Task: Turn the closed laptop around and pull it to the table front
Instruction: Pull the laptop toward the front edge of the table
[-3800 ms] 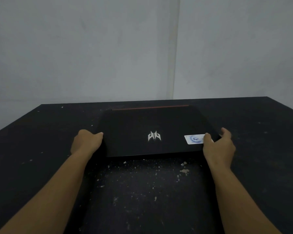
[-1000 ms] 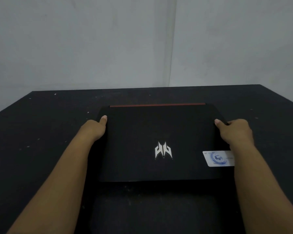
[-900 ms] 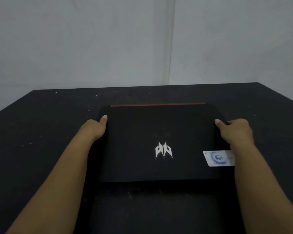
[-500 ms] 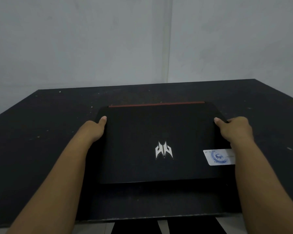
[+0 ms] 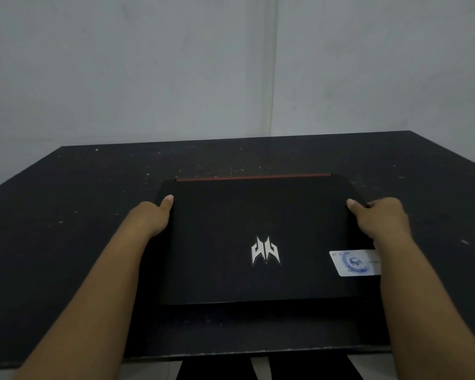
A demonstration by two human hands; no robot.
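A closed black laptop (image 5: 231, 231) lies flat on the black table (image 5: 66, 215), near the table's front edge. A silver logo sits on its lid, a white sticker at the lid's right side, and a red strip runs along its far edge. My left hand (image 5: 151, 218) grips the laptop's left edge with the thumb on top of the lid. On the right edge, my right hand (image 5: 379, 218) holds on the same way, thumb resting on the lid. The fingers of both hands are hidden under the sides.
The table's front edge (image 5: 258, 352) shows at the bottom, with a dark frame part below it. White specks dot the table top (image 5: 231, 168) behind the laptop. A pale wall (image 5: 231, 64) with a corner stands right behind the table.
The laptop has come closer to the table front since 3.8 s ago and my hands now hold it further back along its sides. Over the last second, only the view has tilted down.
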